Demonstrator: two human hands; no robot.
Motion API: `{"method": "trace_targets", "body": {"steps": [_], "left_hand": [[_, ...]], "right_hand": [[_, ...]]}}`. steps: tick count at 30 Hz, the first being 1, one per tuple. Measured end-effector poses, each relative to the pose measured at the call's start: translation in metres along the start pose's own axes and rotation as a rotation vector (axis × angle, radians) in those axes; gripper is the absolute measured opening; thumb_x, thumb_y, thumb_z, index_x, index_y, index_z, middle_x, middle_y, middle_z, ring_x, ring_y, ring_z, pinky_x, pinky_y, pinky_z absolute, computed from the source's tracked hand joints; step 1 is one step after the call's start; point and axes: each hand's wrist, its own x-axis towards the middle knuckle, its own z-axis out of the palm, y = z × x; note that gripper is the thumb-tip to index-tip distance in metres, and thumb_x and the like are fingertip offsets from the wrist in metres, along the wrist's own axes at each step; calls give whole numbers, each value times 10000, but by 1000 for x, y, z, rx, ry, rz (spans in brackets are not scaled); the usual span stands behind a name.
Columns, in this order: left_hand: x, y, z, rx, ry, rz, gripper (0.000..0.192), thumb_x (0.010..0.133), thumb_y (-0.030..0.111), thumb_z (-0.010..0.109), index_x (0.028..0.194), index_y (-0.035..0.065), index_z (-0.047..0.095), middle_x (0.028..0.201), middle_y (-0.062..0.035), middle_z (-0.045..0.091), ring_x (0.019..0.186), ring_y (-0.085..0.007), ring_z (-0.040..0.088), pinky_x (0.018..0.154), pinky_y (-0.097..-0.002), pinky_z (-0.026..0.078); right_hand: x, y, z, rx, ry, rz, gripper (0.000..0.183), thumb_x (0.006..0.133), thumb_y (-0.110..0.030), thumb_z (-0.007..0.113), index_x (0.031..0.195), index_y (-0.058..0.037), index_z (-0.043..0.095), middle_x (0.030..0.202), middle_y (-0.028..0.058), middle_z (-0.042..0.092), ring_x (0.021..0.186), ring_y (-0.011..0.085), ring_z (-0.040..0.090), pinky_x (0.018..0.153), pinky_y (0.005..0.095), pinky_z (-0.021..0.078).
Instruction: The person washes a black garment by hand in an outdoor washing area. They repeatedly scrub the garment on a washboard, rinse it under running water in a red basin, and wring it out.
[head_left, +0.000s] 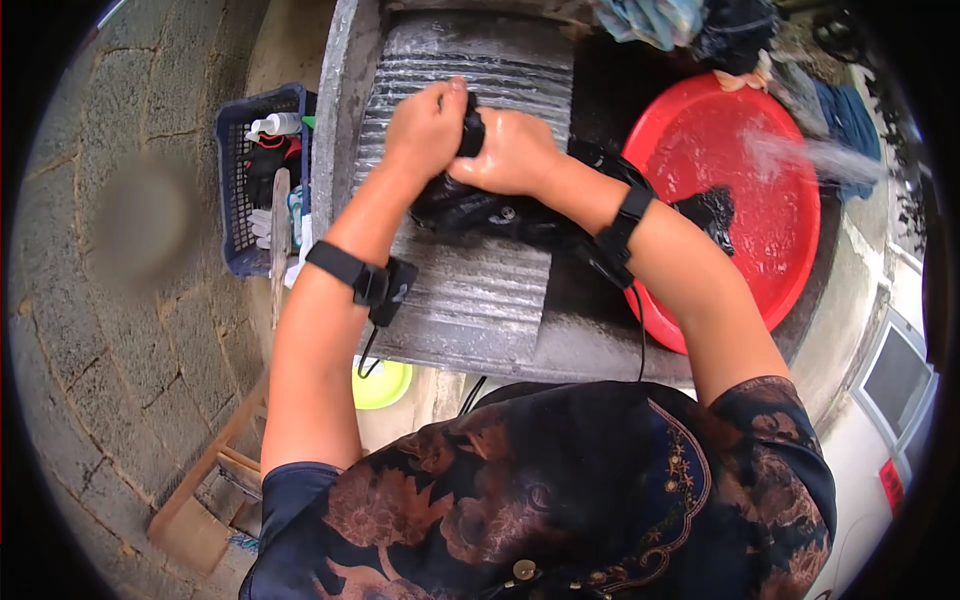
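Note:
Both of my hands grip one wet black garment over a ridged stone washboard (480, 277). My left hand (429, 124) is closed on a bunched part of it, and my right hand (517, 150) holds the cloth close beside. The rest of the black garment (487, 210) lies in folds below my hands, on the ridges, with a round button or snap showing. To the right, a red plastic basin (799, 247) holds water and a small piece of black cloth (709, 214). A stream of water (832, 154) enters the basin from the right.
A blue plastic crate (229, 180) with a white bottle and gloves stands left of the sink's concrete wall (334, 112). Wet clothes (652, 19) lie at the top, and blue cloth (851, 135) hangs at the right. A yellow-green round item (382, 384) and a wooden frame (202, 465) are lower down.

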Motion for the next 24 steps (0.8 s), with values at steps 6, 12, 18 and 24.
{"method": "trace_targets", "body": {"steps": [6,12,18,24], "left_hand": [[-18,-40,-41,-58,-73,-263,780,849,502,678,1380,-21,447,1249,-252,626,1179,-369,602,1006,-407,445],[-157,-43,-81,-406,-378,-181,883,781,277,821,1472,-25,362,1520,-265,323,1387,-315,378,1126,-375,320],[-237,36,1,-108,60,41,843,654,412,896,1237,0,448,1347,-296,358,1263,-437,385,1071,-542,322],[-166,29,35,135,348,95,636,788,441,781,1082,-12,446,1237,-344,394,1112,-504,405,955,-595,325]], "right_hand": [[-70,-4,-8,-123,194,-376,657,678,-559,813,1062,-58,631,1157,226,563,903,409,564,797,503,483],[-124,2,-16,76,124,-226,1145,535,-461,898,1488,-172,331,1486,360,193,1204,604,382,1019,614,346],[-183,-11,26,11,214,-390,983,566,-374,826,1335,21,359,1431,406,208,1172,676,332,1000,761,249],[-92,7,13,-46,246,-416,503,592,-318,687,947,0,523,1099,250,500,806,402,516,716,502,394]]}}
